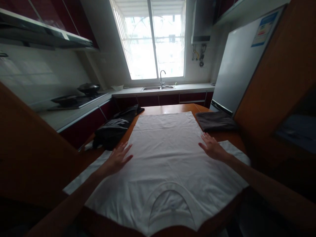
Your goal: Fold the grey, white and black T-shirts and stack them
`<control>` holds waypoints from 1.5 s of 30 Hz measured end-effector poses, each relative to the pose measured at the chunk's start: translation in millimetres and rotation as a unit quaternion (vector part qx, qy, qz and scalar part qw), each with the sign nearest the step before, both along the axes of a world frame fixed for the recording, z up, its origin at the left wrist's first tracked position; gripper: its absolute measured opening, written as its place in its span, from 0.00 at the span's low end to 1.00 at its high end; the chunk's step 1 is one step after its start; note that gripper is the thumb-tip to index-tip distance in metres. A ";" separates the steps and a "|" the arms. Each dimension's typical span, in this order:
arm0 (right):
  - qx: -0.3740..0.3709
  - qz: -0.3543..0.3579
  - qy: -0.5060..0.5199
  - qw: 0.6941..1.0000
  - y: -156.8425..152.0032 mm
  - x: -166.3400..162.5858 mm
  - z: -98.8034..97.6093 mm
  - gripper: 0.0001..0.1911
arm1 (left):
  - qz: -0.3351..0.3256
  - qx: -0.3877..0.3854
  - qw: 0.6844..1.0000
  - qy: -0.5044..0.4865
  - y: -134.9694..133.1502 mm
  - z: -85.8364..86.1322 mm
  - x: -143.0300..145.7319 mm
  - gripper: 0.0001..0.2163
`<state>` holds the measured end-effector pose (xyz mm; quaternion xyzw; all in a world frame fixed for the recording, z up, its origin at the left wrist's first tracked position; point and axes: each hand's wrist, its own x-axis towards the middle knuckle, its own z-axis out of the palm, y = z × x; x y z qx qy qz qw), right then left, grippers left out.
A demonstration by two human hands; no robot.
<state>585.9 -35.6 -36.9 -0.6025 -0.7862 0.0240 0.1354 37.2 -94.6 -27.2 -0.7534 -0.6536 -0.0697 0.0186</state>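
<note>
A white T-shirt (165, 148) lies spread out over a wooden table (170, 109), its neckline toward me and its hem at the far side. Its sleeves reach out to both sides, and light creases run across the cloth. At the shirt's left edge is my left hand (120, 156), fingers spread, with nothing in it. My right hand (211, 146) is at the right edge, above the right sleeve, its fingers also stretched out and holding nothing. Whether either palm presses on the cloth I cannot tell.
A dark garment with pale lettering (116, 128) lies bunched on the table's left. Folded dark grey cloth (216, 121) sits at the right. Beyond are a counter with a sink (158, 88), a stove with pans (87, 88) and a fridge (243, 62).
</note>
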 end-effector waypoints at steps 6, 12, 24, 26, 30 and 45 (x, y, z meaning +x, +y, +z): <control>-0.017 -0.019 0.017 1.000 102.7 -49.0 22.3 0.34 | 0.027 0.020 0.998 -0.043 89.9 18.5 54.8 0.34; -0.026 -0.027 0.013 0.999 133.7 -48.7 -20.5 0.36 | 0.120 -0.095 0.988 -0.006 121.5 -3.8 36.8 0.40; -0.024 -0.070 0.054 0.996 287.8 -102.8 8.9 0.32 | 0.101 0.010 0.992 -0.074 307.3 10.2 58.3 0.26; -0.031 -0.095 0.054 0.994 307.4 -100.4 3.4 0.34 | 0.110 0.002 0.991 -0.075 325.8 5.1 56.3 0.26; -0.053 -0.143 0.043 0.987 334.4 -86.4 -12.7 0.39 | 0.130 -0.023 0.988 -0.074 350.8 -6.9 46.1 0.30; -0.003 0.097 0.062 0.993 169.4 -143.2 31.1 0.33 | -0.111 -0.045 0.992 -0.031 196.1 38.4 134.6 0.31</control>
